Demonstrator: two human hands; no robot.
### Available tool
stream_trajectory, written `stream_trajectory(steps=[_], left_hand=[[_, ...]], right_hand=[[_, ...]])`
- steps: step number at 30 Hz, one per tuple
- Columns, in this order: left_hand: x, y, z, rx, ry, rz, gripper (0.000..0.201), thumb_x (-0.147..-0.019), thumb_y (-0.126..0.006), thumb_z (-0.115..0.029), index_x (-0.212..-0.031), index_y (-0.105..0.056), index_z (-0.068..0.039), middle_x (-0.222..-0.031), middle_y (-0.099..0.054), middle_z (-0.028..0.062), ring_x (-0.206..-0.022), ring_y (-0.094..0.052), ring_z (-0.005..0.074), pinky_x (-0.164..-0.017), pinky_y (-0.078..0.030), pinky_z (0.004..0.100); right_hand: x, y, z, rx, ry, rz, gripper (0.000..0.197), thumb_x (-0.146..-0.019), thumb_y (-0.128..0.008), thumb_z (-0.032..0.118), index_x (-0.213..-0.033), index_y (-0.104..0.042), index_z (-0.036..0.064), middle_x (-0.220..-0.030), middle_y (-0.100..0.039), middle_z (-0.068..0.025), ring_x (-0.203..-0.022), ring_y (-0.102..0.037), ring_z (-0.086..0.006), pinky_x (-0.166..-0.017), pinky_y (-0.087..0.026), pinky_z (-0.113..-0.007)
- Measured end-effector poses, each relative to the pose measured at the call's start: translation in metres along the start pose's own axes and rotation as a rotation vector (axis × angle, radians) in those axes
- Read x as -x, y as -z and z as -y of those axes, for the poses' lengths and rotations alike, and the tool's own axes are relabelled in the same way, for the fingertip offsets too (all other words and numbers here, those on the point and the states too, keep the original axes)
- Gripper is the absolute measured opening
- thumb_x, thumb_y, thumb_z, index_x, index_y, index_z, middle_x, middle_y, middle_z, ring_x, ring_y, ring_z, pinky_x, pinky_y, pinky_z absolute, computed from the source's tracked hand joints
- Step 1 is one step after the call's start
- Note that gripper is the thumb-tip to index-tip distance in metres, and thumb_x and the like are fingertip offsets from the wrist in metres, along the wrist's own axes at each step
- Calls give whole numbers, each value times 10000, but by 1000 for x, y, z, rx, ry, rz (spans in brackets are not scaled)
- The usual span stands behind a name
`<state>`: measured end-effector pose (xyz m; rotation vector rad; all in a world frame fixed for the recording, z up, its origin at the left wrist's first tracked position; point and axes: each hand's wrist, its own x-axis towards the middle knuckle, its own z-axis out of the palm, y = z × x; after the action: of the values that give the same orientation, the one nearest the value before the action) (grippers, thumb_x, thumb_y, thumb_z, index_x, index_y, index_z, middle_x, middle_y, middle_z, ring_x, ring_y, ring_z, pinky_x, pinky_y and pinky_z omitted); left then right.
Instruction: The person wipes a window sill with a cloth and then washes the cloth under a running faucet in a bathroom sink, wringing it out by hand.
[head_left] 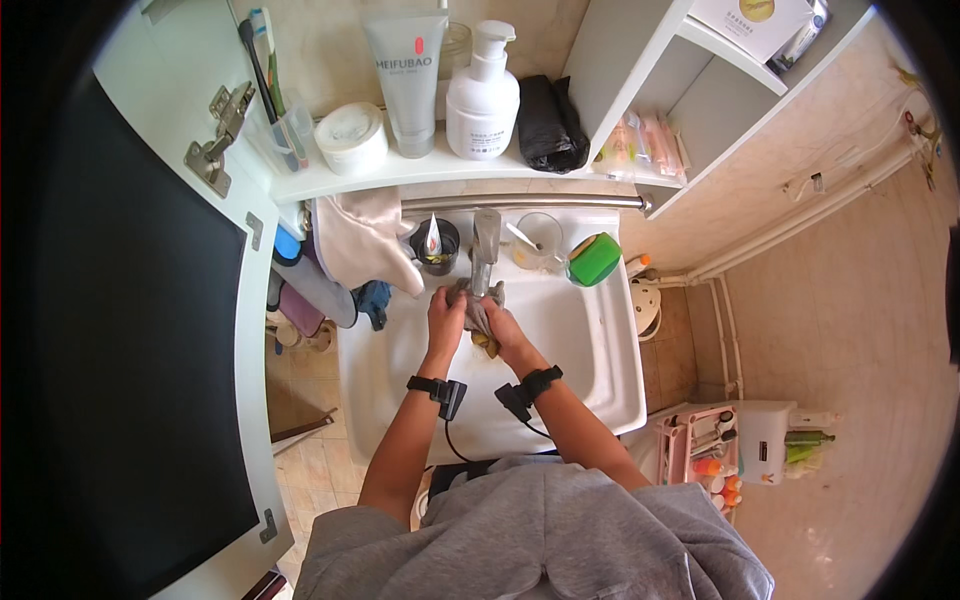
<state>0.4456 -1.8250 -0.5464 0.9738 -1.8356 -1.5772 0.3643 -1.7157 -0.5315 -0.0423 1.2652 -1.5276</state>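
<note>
Over the white sink (560, 350), a wet-looking grey cloth (480, 312) hangs between my two hands, just beneath the spout of the metal faucet (486, 245). My left hand (446, 312) is closed on the cloth's left side. Its right side is gripped by my right hand (506, 328). Some fingers are hidden by the cloth and the backs of my hands. Below the cloth shows a small yellowish-brown thing (486, 344), whose kind I cannot make out. Whether water is running I cannot tell. A black strap with a small device sits on each wrist.
Along the sink's back edge stand a dark cup (436, 262), a clear glass (538, 228) and a green package (594, 260). Cloths (360, 240) hang at left. Above, a shelf (400, 178) holds a pump bottle (483, 100), tube and jar. An open mirror-cabinet door (170, 330) fills the left.
</note>
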Motion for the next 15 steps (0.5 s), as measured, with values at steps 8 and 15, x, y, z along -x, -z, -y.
stream_trajectory(steps=[8,15], left_hand=[[-13,-42,-42,-15,38,173,469,-879,-697,-420,-1056,-643,11,-963,-701,168,-904,-676,276,-800,-508,378],[-28,-53,-25,-113,165,38,487,-901,-676,-441,-975,-672,41,-838,-708,153,-772,-641,202,-689,-488,379]], right_hand=[[6,22,15,52,182,-207,405,-917,-554,394,-1123,-601,49,-911,-651,-51,-754,-635,-167,-591,-534,-356],[5,16,19,-99,130,-171,520,-929,-592,490,-1241,-535,77,-1029,-636,-63,-873,-627,-178,-659,-543,-367]])
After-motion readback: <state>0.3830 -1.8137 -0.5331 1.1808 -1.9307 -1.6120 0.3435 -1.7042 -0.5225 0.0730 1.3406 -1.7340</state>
